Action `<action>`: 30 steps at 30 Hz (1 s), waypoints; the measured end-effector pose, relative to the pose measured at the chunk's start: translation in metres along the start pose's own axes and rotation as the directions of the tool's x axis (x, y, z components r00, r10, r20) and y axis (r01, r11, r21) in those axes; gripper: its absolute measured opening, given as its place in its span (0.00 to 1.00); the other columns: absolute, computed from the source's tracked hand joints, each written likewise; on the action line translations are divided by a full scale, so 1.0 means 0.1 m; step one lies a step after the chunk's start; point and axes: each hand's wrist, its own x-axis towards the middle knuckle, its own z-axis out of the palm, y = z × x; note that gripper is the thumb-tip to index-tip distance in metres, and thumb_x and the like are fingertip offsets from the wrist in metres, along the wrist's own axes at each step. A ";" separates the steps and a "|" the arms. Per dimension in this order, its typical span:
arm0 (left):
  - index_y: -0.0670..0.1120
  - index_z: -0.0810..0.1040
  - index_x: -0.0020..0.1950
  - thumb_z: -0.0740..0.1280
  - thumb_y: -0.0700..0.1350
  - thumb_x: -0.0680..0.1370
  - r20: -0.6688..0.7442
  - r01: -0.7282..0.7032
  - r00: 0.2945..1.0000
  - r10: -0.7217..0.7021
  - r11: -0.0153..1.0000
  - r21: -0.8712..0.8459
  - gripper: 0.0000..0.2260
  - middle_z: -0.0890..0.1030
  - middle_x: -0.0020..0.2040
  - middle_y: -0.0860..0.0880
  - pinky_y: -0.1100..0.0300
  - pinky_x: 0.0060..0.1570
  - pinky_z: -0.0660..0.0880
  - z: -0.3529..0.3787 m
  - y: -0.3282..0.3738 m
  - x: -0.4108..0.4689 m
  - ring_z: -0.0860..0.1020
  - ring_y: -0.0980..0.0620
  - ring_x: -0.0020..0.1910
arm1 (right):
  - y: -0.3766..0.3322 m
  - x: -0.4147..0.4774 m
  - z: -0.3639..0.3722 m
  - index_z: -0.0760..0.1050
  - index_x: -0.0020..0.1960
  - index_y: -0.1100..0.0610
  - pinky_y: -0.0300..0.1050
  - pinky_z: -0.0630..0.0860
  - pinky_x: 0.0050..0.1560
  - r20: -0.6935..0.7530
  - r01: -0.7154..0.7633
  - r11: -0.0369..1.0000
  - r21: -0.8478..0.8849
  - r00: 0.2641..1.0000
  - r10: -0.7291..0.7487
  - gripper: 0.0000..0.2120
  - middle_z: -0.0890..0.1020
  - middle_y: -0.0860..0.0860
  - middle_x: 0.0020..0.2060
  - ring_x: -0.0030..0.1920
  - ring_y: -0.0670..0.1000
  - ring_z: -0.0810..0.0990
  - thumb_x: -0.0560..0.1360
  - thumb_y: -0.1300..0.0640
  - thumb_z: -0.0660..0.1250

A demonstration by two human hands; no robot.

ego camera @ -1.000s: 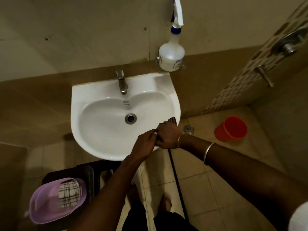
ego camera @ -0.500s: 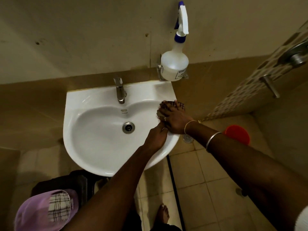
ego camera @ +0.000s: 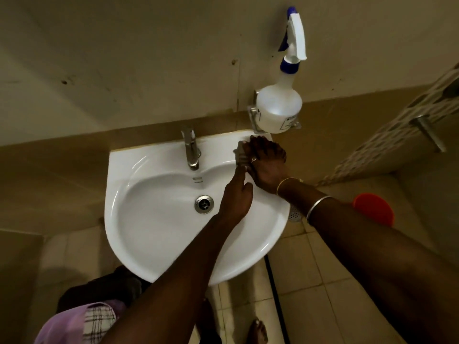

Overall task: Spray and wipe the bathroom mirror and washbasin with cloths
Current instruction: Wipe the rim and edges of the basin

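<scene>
With the right hand [ego camera: 267,161] pressing the dark folded cloth [ego camera: 240,155] on the white ceramic washbasin [ego camera: 119,194] rim, left hand [ego camera: 234,197] touching it, grip unclear, an overshooting wipe could knock the translucent spray bottle [ego camera: 278,110] just beyond.

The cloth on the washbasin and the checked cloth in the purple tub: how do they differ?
The cloth on the washbasin looks grey, mostly covered; the checked cloth is pale with dark lines. The cloth is pressed under the right hand at the washbasin's back right corner; the checked cloth lies untouched in the purple tub, lower left. Both are fabric.
</scene>
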 end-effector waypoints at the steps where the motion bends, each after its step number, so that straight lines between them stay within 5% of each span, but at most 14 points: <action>1: 0.54 0.58 0.83 0.59 0.38 0.84 -0.033 -0.016 0.999 0.016 1.000 -0.003 0.28 0.77 0.71 0.42 0.57 0.53 0.74 -0.06 -0.02 0.01 0.81 0.47 0.55 | -0.07 0.03 0.01 0.54 0.83 0.55 0.67 0.53 0.78 -0.041 -0.019 1.000 0.024 0.999 0.020 0.33 0.59 0.60 0.80 0.80 0.66 0.57 0.82 0.46 0.60; 3: 0.53 0.59 0.83 0.59 0.38 0.84 -0.085 -0.033 0.996 0.032 0.999 -0.010 0.28 0.77 0.72 0.44 0.59 0.54 0.75 -0.16 -0.08 0.02 0.81 0.46 0.57 | -0.21 0.12 0.05 0.60 0.80 0.59 0.64 0.56 0.77 -0.134 -0.079 0.991 0.107 0.987 0.093 0.29 0.66 0.64 0.76 0.76 0.69 0.63 0.83 0.48 0.59; 5: 0.49 0.62 0.82 0.59 0.38 0.85 -0.108 0.015 0.994 -0.020 0.999 -0.051 0.25 0.71 0.78 0.47 0.66 0.63 0.69 -0.27 -0.15 0.00 0.75 0.48 0.71 | -0.40 0.31 0.07 0.61 0.79 0.61 0.64 0.59 0.75 -0.137 -0.228 0.959 0.167 0.958 0.251 0.29 0.68 0.66 0.73 0.72 0.69 0.67 0.83 0.46 0.55; 7: 0.48 0.63 0.82 0.59 0.38 0.85 -0.108 0.050 0.992 -0.061 0.994 -0.101 0.24 0.68 0.80 0.49 0.60 0.74 0.66 -0.38 -0.23 -0.06 0.69 0.50 0.77 | -0.63 0.50 0.10 0.59 0.79 0.61 0.68 0.58 0.76 -0.095 -0.342 0.921 0.188 0.927 0.364 0.30 0.67 0.66 0.73 0.72 0.69 0.66 0.83 0.45 0.52; 12: 0.49 0.66 0.81 0.59 0.38 0.86 -0.162 0.109 0.977 -0.137 0.979 -0.174 0.23 0.77 0.67 0.49 0.56 0.65 0.74 -0.61 -0.54 -0.30 0.79 0.51 0.59 | -1.30 0.64 0.19 0.68 0.77 0.56 0.68 0.57 0.77 -0.137 -0.169 0.955 0.244 0.969 0.207 0.26 0.69 0.61 0.76 0.76 0.66 0.64 0.83 0.46 0.53; 17: 0.45 0.71 0.77 0.60 0.37 0.85 -0.198 0.165 0.957 -0.213 0.958 -0.235 0.20 0.75 0.74 0.44 0.57 0.74 0.67 -0.74 -0.83 -0.48 0.72 0.47 0.74 | -1.10 0.62 0.21 0.69 0.77 0.52 0.65 0.60 0.76 -0.230 -0.016 0.981 0.194 0.971 0.061 0.26 0.72 0.54 0.75 0.77 0.61 0.65 0.83 0.44 0.52; 20: 0.45 0.71 0.77 0.60 0.37 0.85 -0.195 0.192 0.951 -0.240 0.953 -0.234 0.20 0.76 0.73 0.46 0.61 0.73 0.69 -0.83 -0.91 -0.56 0.75 0.55 0.71 | -1.14 0.66 0.23 0.69 0.77 0.50 0.65 0.59 0.76 -0.238 -0.133 0.973 0.190 0.955 0.177 0.24 0.72 0.53 0.75 0.77 0.60 0.64 0.84 0.43 0.53; 22: 0.46 0.72 0.77 0.60 0.36 0.85 -0.200 0.193 0.949 -0.244 0.950 -0.245 0.20 0.81 0.61 0.54 0.78 0.57 0.69 -0.87 -0.99 -0.58 0.76 0.75 0.53 | -1.38 0.68 0.26 0.73 0.74 0.52 0.63 0.62 0.75 -0.244 -0.247 0.922 0.300 0.914 0.324 0.22 0.74 0.56 0.73 0.74 0.62 0.68 0.83 0.48 0.56; 25: 0.46 0.73 0.76 0.61 0.34 0.84 -0.200 0.203 0.944 -0.262 0.941 -0.271 0.21 0.76 0.49 0.64 0.82 0.44 0.68 -0.93 -1.09 -0.59 0.73 0.80 0.38 | -1.49 0.77 0.25 0.82 0.58 0.58 0.59 0.73 0.64 -0.238 -0.269 0.797 0.540 0.860 0.451 0.15 0.82 0.57 0.58 0.60 0.60 0.78 0.81 0.55 0.60; 28: 0.49 0.73 0.76 0.61 0.36 0.84 -0.211 0.194 0.943 -0.257 0.941 -0.278 0.21 0.79 0.67 0.52 0.74 0.61 0.68 -1.02 -1.08 -0.63 0.76 0.70 0.60 | -1.40 0.77 0.04 0.82 0.50 0.56 0.52 0.76 0.56 -0.181 -0.324 0.615 0.719 0.767 0.616 0.15 0.84 0.52 0.44 0.48 0.55 0.82 0.82 0.54 0.57; 30: 0.50 0.74 0.76 0.62 0.36 0.84 -0.207 0.173 0.949 -0.238 0.942 -0.288 0.21 0.76 0.73 0.49 0.62 0.71 0.67 -1.05 -1.07 -0.65 0.73 0.54 0.72 | -1.38 0.77 -0.03 0.82 0.52 0.59 0.34 0.75 0.51 -0.055 -0.299 0.389 0.871 0.728 0.683 0.14 0.83 0.51 0.44 0.48 0.52 0.80 0.84 0.56 0.59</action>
